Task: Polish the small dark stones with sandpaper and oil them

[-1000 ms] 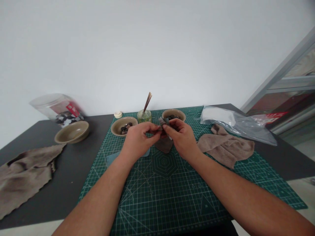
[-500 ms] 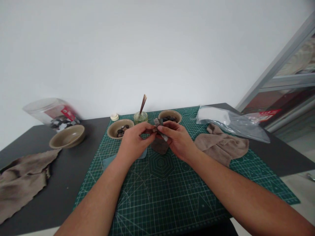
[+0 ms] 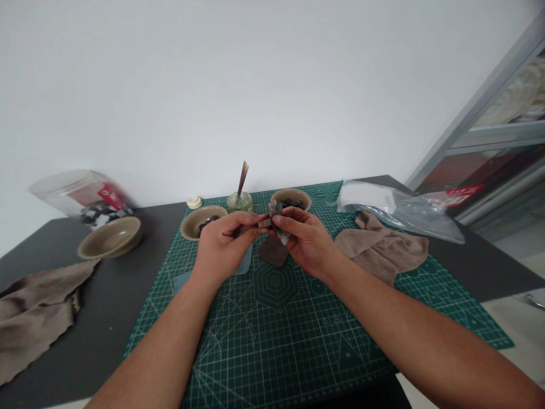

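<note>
My left hand (image 3: 223, 245) and my right hand (image 3: 306, 238) meet above the green cutting mat (image 3: 281, 318), both pinched closed. Between their fingertips sits a small grey piece (image 3: 275, 220), held by my right fingers and touched by my left thumb and forefinger. What my left fingers hold beyond that is hidden. A dark brown patch (image 3: 272, 253) and a bluish patch (image 3: 243, 267) lie flat on the mat just under the hands.
Behind the hands stand two tan bowls of dark stones (image 3: 196, 222) (image 3: 291, 199) and a glass jar with sticks (image 3: 239, 200). Left: an empty bowl (image 3: 109, 238), a tipped plastic jar (image 3: 80, 196), a brown cloth (image 3: 34, 309). Right: another cloth (image 3: 383, 247), a plastic bag (image 3: 395, 207).
The view has drifted, shifting everything slightly left and up. Both hands stay together on the small grey piece, which has turned a little between the fingers.
</note>
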Tool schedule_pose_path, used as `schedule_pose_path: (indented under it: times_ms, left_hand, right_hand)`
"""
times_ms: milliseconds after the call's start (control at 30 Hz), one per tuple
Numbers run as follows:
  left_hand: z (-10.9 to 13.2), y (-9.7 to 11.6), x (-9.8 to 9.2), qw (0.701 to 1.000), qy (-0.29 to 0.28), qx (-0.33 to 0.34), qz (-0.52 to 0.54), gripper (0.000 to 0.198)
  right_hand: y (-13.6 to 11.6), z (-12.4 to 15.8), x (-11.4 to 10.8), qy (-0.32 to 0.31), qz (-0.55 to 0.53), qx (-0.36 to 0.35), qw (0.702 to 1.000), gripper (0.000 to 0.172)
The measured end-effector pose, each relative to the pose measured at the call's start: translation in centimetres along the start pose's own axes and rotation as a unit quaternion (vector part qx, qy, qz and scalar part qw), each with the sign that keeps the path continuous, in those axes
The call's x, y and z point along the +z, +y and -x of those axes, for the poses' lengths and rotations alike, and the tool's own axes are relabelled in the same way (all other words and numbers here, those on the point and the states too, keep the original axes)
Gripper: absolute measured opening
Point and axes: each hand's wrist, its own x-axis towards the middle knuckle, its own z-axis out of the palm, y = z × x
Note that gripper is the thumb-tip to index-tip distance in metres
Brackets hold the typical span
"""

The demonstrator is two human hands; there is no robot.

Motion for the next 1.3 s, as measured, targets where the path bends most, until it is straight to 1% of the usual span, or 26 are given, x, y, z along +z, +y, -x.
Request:
schedule_pose_path:
  times_ms: [133,267,433,500,567,633,733,800,900,967,1067,1167,1300]
  left_hand:
    - [-0.2,0.2,0.0,1.0,0.011,0.012,0.006,0.005]
    - [-0.3,0.1,-0.1,0.998,0.026,0.056,-0.008,0.004]
    - [-0.2,-0.2,0.1,0.997,0.008,0.073,0.004,0.005]
    - [-0.1,-0.3,0.2,0.998,0.01,0.056,0.042,0.008]
    - [-0.1,-0.5,0.3,0.994,0.023,0.022,0.101,0.016]
    - [-0.2,-0.6,0.2,0.989,0.029,-0.005,0.144,0.02]
    - [-0.4,-0.9,0.0,0.99,0.01,-0.014,0.139,0.029]
    - [-0.5,-1.0,0.0,0.988,-0.004,-0.027,0.149,0.027]
    - [-0.5,-1.1,0.0,0.983,-0.019,-0.048,0.179,0.022]
    - [-0.5,-0.9,0.0,0.988,-0.019,-0.035,0.148,0.016]
    - [-0.4,-0.3,0.0,0.997,0.003,-0.015,0.082,0.01]
    - [-0.2,0.2,0.0,0.999,0.019,0.003,0.037,0.011]
    - [0.0,0.2,-0.1,0.999,0.005,0.032,0.002,0.014]
  right_hand:
    - [-0.2,0.2,0.3,-0.008,-0.036,0.005,0.999,0.029]
    - [-0.1,0.4,0.5,-0.025,-0.053,0.018,0.998,0.025]
    - [0.0,-0.1,0.1,0.025,-0.08,0.026,0.996,0.028]
    - [-0.1,-0.3,0.0,0.031,-0.082,0.018,0.996,0.028]
    - [-0.2,-0.3,0.0,0.03,-0.08,0.0,0.996,0.026]
    - [-0.2,-0.2,0.0,0.026,-0.069,-0.022,0.997,0.024]
    - [-0.1,-0.1,-0.1,0.016,-0.045,-0.051,0.998,0.027]
    - [0.0,-0.2,-0.1,0.015,-0.031,-0.061,0.998,0.028]
    - [0.0,-0.2,-0.2,0.019,-0.02,-0.058,0.998,0.021]
    - [-0.1,-0.1,-0.2,0.012,-0.024,-0.049,0.998,0.02]
    - [-0.3,0.1,0.1,-0.008,-0.026,-0.029,0.999,0.023]
    - [-0.3,0.3,0.3,-0.018,-0.027,-0.013,0.999,0.025]
    - [-0.2,0.2,0.3,-0.017,-0.051,0.004,0.999,0.028]
